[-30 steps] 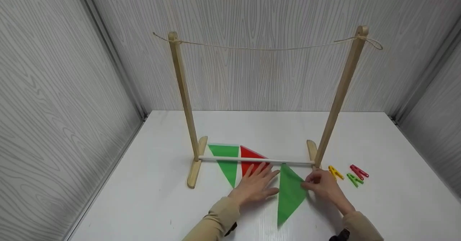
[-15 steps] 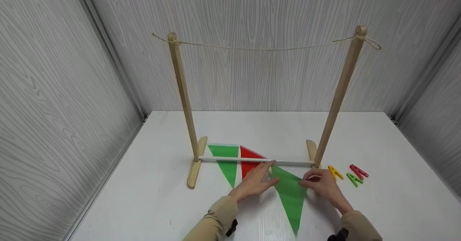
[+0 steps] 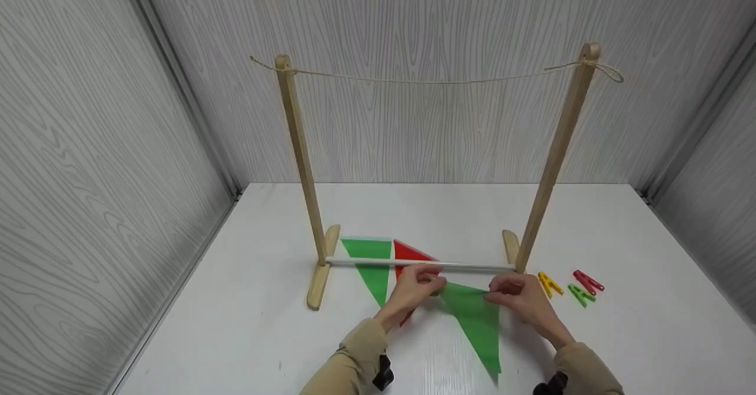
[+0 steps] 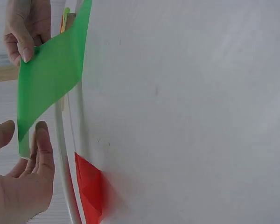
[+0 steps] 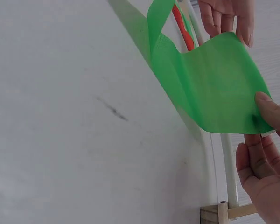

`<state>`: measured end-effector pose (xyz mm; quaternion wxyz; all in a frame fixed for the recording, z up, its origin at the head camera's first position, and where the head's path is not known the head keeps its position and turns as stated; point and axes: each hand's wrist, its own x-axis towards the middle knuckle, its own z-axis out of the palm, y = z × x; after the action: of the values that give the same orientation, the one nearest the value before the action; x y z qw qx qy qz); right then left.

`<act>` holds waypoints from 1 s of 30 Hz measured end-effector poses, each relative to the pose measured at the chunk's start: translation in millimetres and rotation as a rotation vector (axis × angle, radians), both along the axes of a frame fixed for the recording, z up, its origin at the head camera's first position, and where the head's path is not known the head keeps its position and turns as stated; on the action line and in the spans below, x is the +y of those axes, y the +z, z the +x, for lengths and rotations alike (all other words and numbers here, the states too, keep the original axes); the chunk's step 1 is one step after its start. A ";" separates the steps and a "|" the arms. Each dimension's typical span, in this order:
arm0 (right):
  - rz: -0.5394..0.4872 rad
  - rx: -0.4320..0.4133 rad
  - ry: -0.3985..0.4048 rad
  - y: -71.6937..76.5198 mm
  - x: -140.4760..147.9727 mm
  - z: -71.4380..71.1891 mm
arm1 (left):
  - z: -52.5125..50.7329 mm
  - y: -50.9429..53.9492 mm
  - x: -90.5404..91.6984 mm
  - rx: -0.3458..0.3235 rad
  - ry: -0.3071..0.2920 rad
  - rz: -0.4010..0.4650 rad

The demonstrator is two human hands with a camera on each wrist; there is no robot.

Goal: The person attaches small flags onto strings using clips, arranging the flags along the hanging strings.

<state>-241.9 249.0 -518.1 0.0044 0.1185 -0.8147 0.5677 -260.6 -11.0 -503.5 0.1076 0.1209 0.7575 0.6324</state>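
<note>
A green triangular pennant [image 3: 472, 311] is raised in front of the stand's white rod [image 3: 472, 266], its tip pointing toward me. My right hand [image 3: 522, 300] pinches its right corner, the thumb [image 5: 270, 109] on top and fingers beneath. Around the left corner is my left hand [image 3: 411, 291]; in the left wrist view its thumb and forefinger stand apart with the green cloth between them. Under the rod lie another green pennant [image 3: 372, 277] and a red pennant [image 3: 413, 251], partly covered by my left hand.
Two wooden posts, left [image 3: 302, 159] and right [image 3: 557, 159], rise from wooden feet, with a string [image 3: 425, 82] tied between their tops. Right of the stand lie a yellow clothespin [image 3: 550, 284], a red clothespin [image 3: 589, 281] and a green clothespin [image 3: 582, 295] on the white table [image 3: 224, 300].
The held green pennant has turned so its upper edge runs between both hands. My left hand has come off the red pennant to the green one's left corner; the right hand keeps its pinch.
</note>
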 end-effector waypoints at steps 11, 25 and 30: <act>-0.016 -0.073 -0.095 2.2 -1.6 2.1 | -0.5 -0.6 -1.8 0.060 0.017 0.070; -0.044 -0.213 -0.231 2.3 4.9 3.4 | -0.9 -1.0 -2.4 0.027 0.005 0.098; -0.135 -0.180 -0.229 0.2 6.2 5.6 | 0.1 -1.6 -2.7 0.044 -0.009 0.120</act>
<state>-236.4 255.3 -517.9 0.0038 -0.0269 -0.7799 0.6253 -260.4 -13.7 -505.1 0.0867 0.1444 0.7199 0.6734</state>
